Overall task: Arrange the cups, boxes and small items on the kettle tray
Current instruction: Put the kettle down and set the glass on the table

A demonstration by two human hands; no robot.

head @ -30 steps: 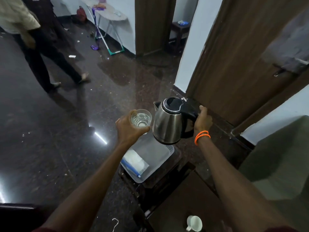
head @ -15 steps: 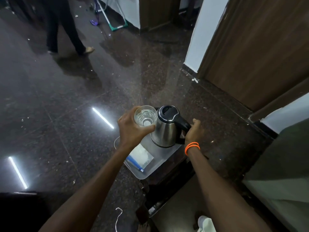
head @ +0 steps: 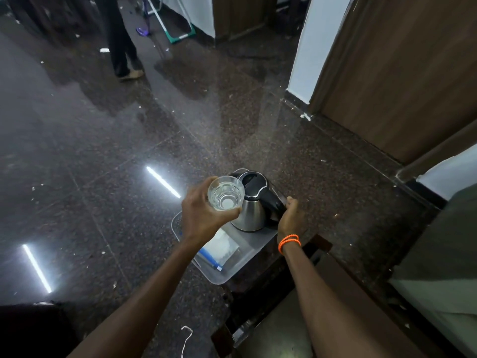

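Note:
A steel kettle (head: 249, 215) with a black lid and handle stands at the far end of a translucent grey tray (head: 233, 270). My right hand (head: 290, 218) is closed around the kettle's handle. My left hand (head: 204, 215) holds an empty clear glass (head: 225, 193) upright, above the tray and just left of the kettle. On the tray's near part lies a white sachet (head: 223, 248) beside a blue-and-white stick (head: 210, 258).
The tray rests on a low dark wooden stand (head: 258, 298) against a brown bench. Dark polished floor (head: 103, 151) spreads to the left. A person's legs (head: 121, 42) stand far off at top left. A wooden door (head: 402, 73) is at right.
The kettle came down from the air and now stands on the tray, my right hand still on its handle. The glass in my left hand shifted closer to the kettle.

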